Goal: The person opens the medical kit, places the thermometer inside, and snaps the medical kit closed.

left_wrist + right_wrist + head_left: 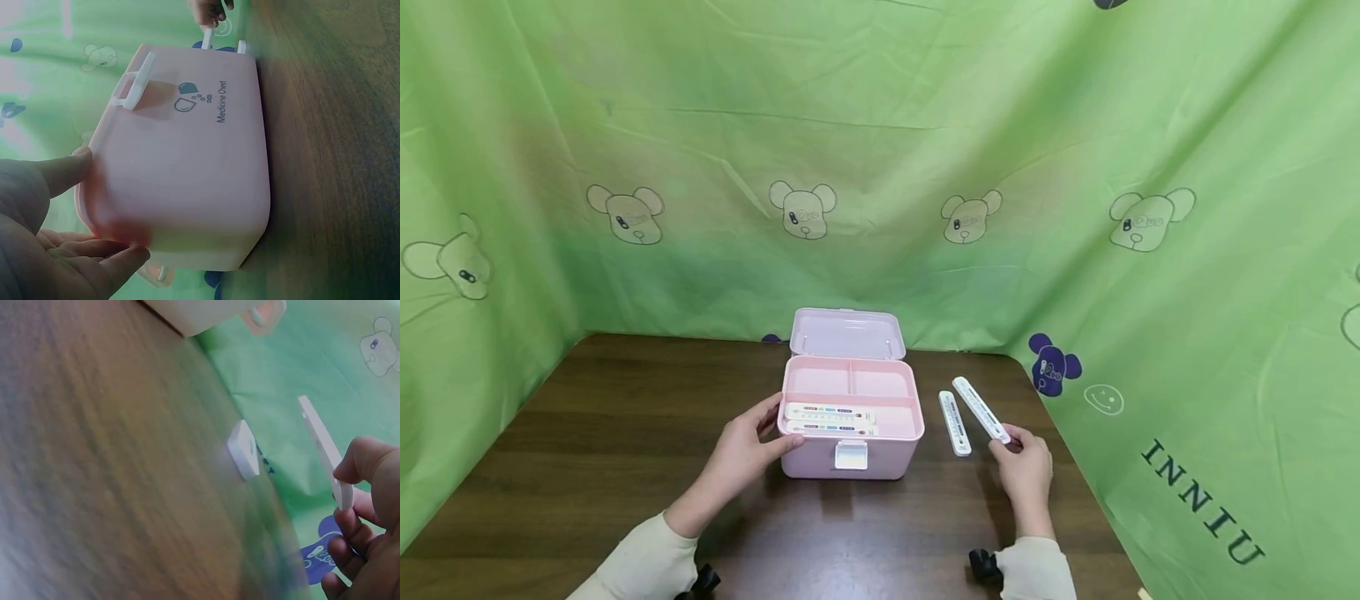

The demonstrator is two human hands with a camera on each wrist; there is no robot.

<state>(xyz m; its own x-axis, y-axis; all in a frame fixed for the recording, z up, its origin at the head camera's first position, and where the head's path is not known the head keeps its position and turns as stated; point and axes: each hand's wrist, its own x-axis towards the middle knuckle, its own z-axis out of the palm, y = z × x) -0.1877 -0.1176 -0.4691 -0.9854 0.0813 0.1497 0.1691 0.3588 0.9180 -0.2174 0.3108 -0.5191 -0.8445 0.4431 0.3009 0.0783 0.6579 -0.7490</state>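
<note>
On the dark brown wooden surface (640, 408), an open pink plastic box (808, 462) has its near left corner gripped by the left hand (741, 450). Right of the box, the right hand (1027, 471) pinches the near end of a slim white printed case (976, 403); it seems raised, though the blurred right-wrist view leaves this uncertain. A second slim white case (955, 423) lies between. Judged risk: the end-only pinch could let the held case swivel or drop.

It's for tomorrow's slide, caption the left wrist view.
Left grip holds a pink medicine chest by an upper corner on a wood-grain tabletop.
</note>
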